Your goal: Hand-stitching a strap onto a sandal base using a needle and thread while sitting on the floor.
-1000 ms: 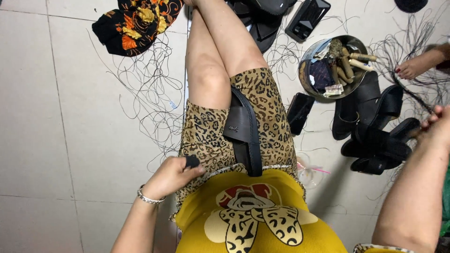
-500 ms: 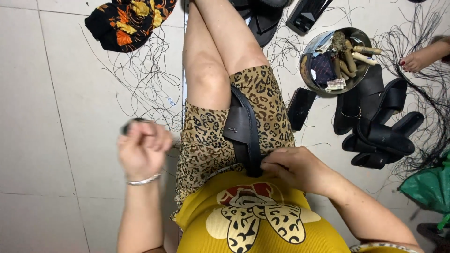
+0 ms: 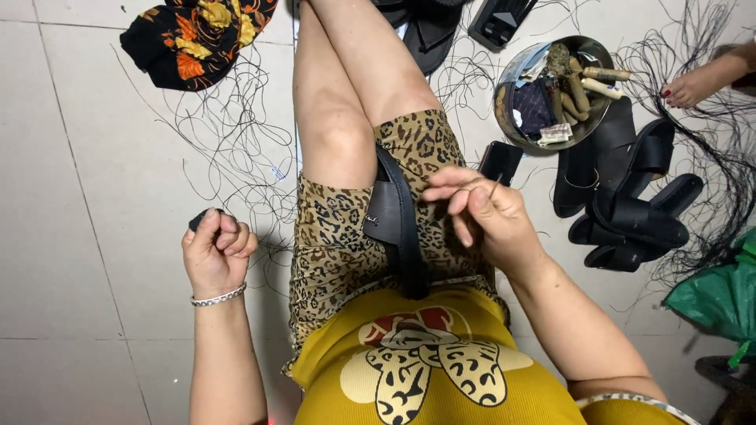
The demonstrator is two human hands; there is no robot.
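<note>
**Stitching the black strap on your lap: keep the thread taut and the needle low**

You sat on the tiled floor [image 3: 87,236] with the black strap piece [image 3: 394,224] laid across your lap, on the leopard-print shorts [image 3: 331,244], running from your thigh down toward your yellow shirt [image 3: 441,370].

Your right hand [image 3: 480,216] hovered just above the strap, and its fingers [image 3: 453,182] pinched a thin needle [image 3: 494,187] that stood up between them. Your left hand [image 3: 214,248] was clenched into a fist out to the side, well apart from the strap, gripping a small dark object [image 3: 198,219]; what it was could not be told, and no thread between your 2 hands could be made out.

To do this step well, you needed, I judge, to keep that left fist steady so any line stayed tight, and to guide the needle close to the strap edge rather than high above it. The loose black threads [image 3: 228,149] on the floor beside your knee could snag a stitch.

Farther off lay a pile of black sandals [image 3: 630,205], then a round metal bowl [image 3: 512,86] of tools and scraps, a patterned black and orange cloth [image 3: 197,35], and another person's foot [image 3: 693,86] at the far right.
</note>
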